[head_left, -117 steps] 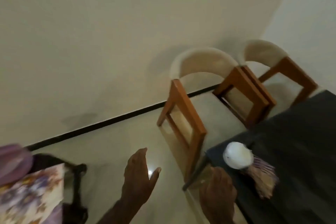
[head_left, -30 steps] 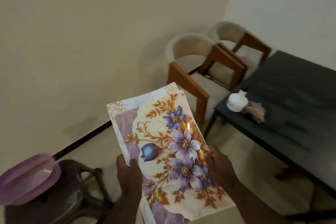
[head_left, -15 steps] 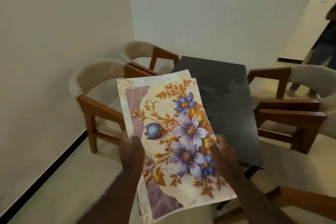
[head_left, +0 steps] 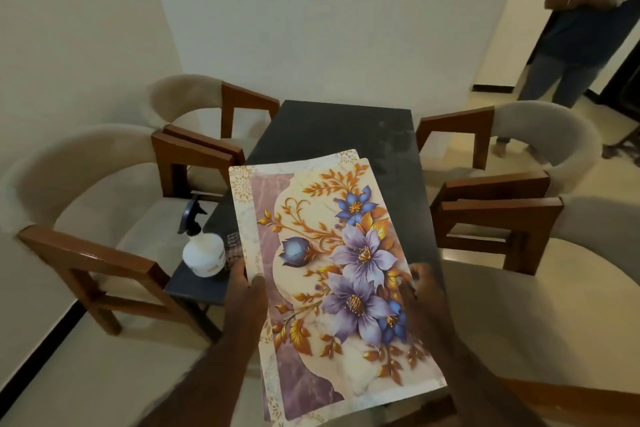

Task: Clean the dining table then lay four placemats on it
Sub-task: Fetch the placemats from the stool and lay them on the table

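Observation:
I hold a stack of floral placemats [head_left: 332, 253], cream and purple with blue and violet flowers, above the near end of the dark dining table [head_left: 332, 128]. My left hand [head_left: 247, 284] grips the stack's left edge, thumb on top. My right hand [head_left: 424, 288] grips the right edge. On the table's near left corner stand a white spray bottle [head_left: 204, 255] with a dark trigger and a checked cloth [head_left: 232, 248], partly hidden behind the mats.
Two cushioned wooden chairs [head_left: 86, 218] stand along the table's left side and two more [head_left: 540, 163] along the right. A person [head_left: 575, 21] stands at the far right by a doorway. Walls close off the left and far sides.
From the stool on my left I picked up the placemats, then turned right; I now face the table end-on, closer, with the bottle and cloth in view.

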